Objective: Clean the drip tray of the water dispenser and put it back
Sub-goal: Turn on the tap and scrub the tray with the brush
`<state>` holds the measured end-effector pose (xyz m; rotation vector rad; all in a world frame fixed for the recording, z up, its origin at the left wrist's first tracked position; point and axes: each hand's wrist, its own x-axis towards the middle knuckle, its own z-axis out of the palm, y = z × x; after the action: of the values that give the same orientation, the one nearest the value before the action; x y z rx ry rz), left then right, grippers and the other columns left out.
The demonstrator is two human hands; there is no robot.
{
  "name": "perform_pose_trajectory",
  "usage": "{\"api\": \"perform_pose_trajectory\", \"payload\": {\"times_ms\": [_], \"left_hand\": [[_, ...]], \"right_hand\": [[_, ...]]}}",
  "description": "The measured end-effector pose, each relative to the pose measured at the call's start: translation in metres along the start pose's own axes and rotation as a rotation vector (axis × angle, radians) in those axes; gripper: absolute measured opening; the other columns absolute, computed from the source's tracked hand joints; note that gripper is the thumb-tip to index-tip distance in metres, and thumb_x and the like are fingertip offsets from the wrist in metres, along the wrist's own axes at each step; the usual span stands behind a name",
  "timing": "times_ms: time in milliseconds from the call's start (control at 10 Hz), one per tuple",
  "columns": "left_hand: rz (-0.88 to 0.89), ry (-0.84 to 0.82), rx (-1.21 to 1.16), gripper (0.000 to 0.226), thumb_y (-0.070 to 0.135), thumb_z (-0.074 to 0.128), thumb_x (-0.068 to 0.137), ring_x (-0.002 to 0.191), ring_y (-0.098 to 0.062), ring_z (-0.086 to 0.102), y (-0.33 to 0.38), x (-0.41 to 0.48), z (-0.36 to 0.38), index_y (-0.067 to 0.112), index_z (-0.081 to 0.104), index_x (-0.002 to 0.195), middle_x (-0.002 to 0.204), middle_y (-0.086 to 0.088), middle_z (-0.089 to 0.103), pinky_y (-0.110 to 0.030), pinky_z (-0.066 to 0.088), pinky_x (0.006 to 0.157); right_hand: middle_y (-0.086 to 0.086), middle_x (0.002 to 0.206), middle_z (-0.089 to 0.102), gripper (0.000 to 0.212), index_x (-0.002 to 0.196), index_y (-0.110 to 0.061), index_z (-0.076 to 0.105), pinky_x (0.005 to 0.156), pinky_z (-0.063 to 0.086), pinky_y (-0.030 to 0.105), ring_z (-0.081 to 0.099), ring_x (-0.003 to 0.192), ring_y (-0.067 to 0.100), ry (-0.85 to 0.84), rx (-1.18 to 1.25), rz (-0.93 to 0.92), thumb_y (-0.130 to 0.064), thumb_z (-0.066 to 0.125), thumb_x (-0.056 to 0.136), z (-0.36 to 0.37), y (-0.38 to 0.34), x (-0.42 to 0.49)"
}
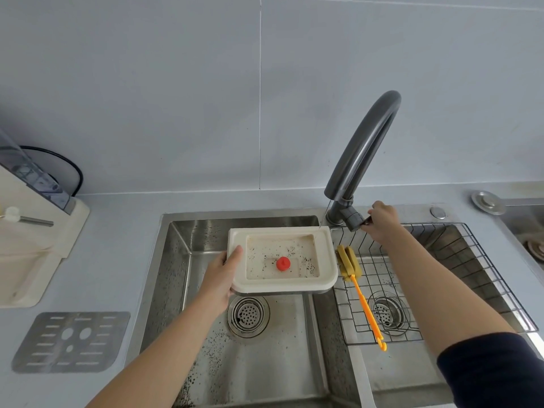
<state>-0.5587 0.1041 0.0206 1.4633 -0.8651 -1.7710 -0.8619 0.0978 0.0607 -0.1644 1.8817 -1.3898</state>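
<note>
Head view: left hand point(224, 267) clamped on the left edge of the cream drip tray point(326, 254), thumb on the rim, holding it level over the left sink basin point(176, 260). Red float point(283, 264) and dark specks inside the tray. Right hand point(382, 220) closed around the faucet point(365, 151) lever. Below that hand, a yellow sponge brush point(348, 265) in the wire rack point(471, 275). Far left of the left hand, a metal grate point(70, 341) flat on the counter.

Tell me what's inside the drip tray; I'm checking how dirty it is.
Inside the drip tray: a red float, dark specks and brownish staining. The left hand covers its left edge; its underside is hidden.
</note>
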Motion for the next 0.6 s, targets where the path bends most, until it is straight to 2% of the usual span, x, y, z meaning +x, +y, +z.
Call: {"api": "perform_pose_trajectory", "payload": {"times_ms": [100,200,300,400,500,600], "left_hand": [[-0.005,-0.012,-0.001,0.008,0.029,0.053,0.089,0.083,-0.02,0.065,-0.002,-0.001,0.0,0.023,0.057,0.088,0.091,-0.002,0.067,-0.034,0.052,0.061],[-0.01,-0.026,0.001,0.009,0.029,0.052,0.09,0.085,-0.021,0.064,-0.002,-0.003,-0.001,0.022,0.057,0.09,0.093,-0.003,0.067,-0.036,0.053,0.065],[-0.019,-0.04,0.007,0.011,0.029,0.051,0.09,0.089,-0.023,0.064,-0.004,-0.005,-0.003,0.021,0.057,0.091,0.096,-0.004,0.066,-0.041,0.054,0.073],[-0.013,-0.053,0.013,0.011,0.029,0.05,0.09,0.09,-0.023,0.063,-0.004,-0.007,-0.006,0.021,0.057,0.093,0.098,-0.004,0.066,-0.041,0.053,0.075],[-0.005,-0.049,0.013,0.011,0.029,0.05,0.09,0.09,-0.023,0.063,-0.005,-0.008,-0.008,0.022,0.058,0.092,0.097,-0.004,0.066,-0.042,0.054,0.075],[-0.004,-0.041,0.004,0.01,0.029,0.051,0.09,0.089,-0.022,0.063,-0.006,-0.008,-0.009,0.022,0.057,0.092,0.097,-0.004,0.066,-0.04,0.053,0.071]], "right_hand": [[0.013,0.087,0.046,0.019,0.081,-0.007,0.044,0.052,0.046,0.026,0.052,0.08,0.026,-0.029,-0.042,0.022,-0.01,0.032,0.095,-0.003,0.001,-0.003],[0.023,0.103,0.053,0.023,0.11,0.0,0.043,0.074,0.052,0.036,0.054,0.097,0.028,-0.048,-0.12,0.045,-0.016,0.036,0.095,-0.01,0.004,-0.006],[0.007,0.075,0.047,0.036,0.122,0.006,0.045,0.055,0.046,0.021,0.046,0.066,0.015,-0.092,-0.427,-0.05,-0.014,0.041,0.093,-0.015,0.014,-0.01],[0.003,0.079,0.044,0.042,0.126,0.005,0.039,0.061,0.039,0.025,0.05,0.073,0.02,-0.098,-0.668,-0.103,-0.013,0.048,0.089,-0.024,0.038,-0.016],[0.01,0.083,0.045,0.036,0.117,0.01,0.048,0.069,0.039,0.031,0.051,0.076,0.023,-0.142,-0.849,-0.116,-0.012,0.049,0.089,-0.033,0.061,-0.025],[0.02,0.088,0.06,0.032,0.112,0.01,0.053,0.069,0.048,0.033,0.058,0.077,0.028,-0.226,-0.987,-0.071,-0.013,0.046,0.09,-0.042,0.085,-0.036]]}}
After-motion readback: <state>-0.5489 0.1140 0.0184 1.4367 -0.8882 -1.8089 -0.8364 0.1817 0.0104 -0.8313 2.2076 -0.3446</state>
